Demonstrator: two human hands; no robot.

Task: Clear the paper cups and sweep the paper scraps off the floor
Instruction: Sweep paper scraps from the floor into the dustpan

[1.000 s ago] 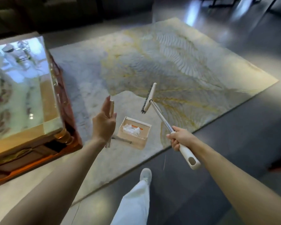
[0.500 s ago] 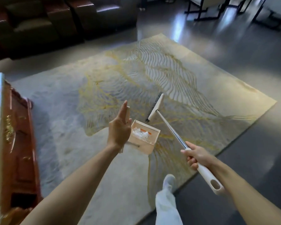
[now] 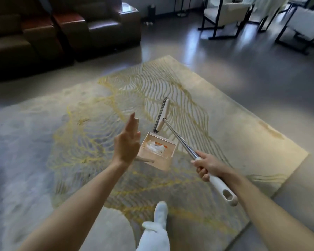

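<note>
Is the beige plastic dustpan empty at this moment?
No, white paper scraps lie inside the beige plastic dustpan, against its comb-toothed edge.
</note>
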